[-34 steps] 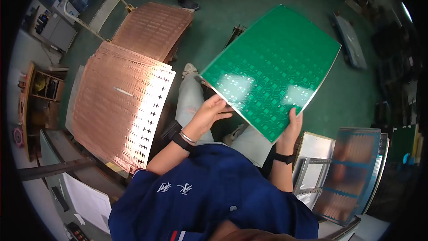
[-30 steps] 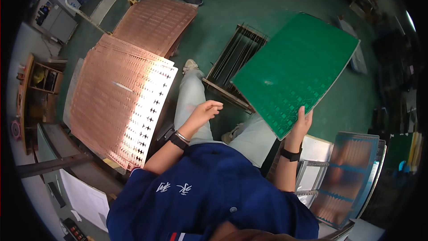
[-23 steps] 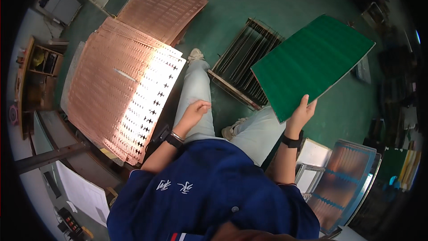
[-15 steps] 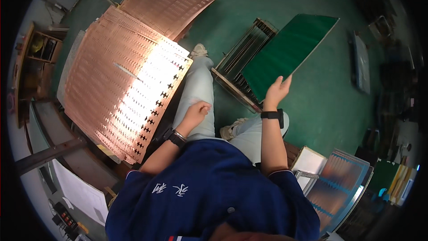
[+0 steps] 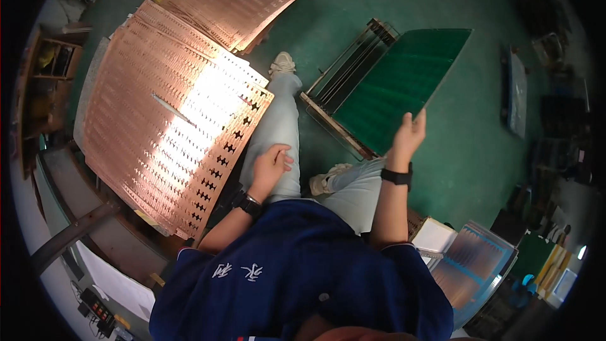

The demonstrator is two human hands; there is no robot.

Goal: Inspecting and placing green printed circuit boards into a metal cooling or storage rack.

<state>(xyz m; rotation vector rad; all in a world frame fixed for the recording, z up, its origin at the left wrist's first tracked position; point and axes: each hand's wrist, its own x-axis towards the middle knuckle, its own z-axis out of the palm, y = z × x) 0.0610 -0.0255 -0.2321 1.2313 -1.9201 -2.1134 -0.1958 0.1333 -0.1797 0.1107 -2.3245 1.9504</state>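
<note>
A thin dark-green panel (image 5: pixel 404 82) leans over a slotted metal rack (image 5: pixel 310 102) on the floor in front of me. At the panel's near right edge, my right hand (image 5: pixel 409 136) grips it between thumb and fingers. My left hand (image 5: pixel 271 165) hovers by my left thigh, its fingers curled with nothing visible in them. Just left of my leg stands a stack of copper-coloured perforated sheets (image 5: pixel 139 107), catching a strong glare. On the stack's top lies a slim pointed tool (image 5: pixel 173 109).
Beyond that stack is a second pile of copper-coloured sheets (image 5: pixel 237 0). A blue-patterned framed sheet (image 5: pixel 476 259) and a white board (image 5: pixel 434 237) stand at my right side. Wooden shelves (image 5: pixel 47 82) line the far left. A flat pale panel (image 5: pixel 516 91) lies on the floor at right.
The green panel has swung lower and flatter over the rack, its near part shifting left. My right hand has moved slightly right and nearer. My left hand's curled fingers have loosened a little.
</note>
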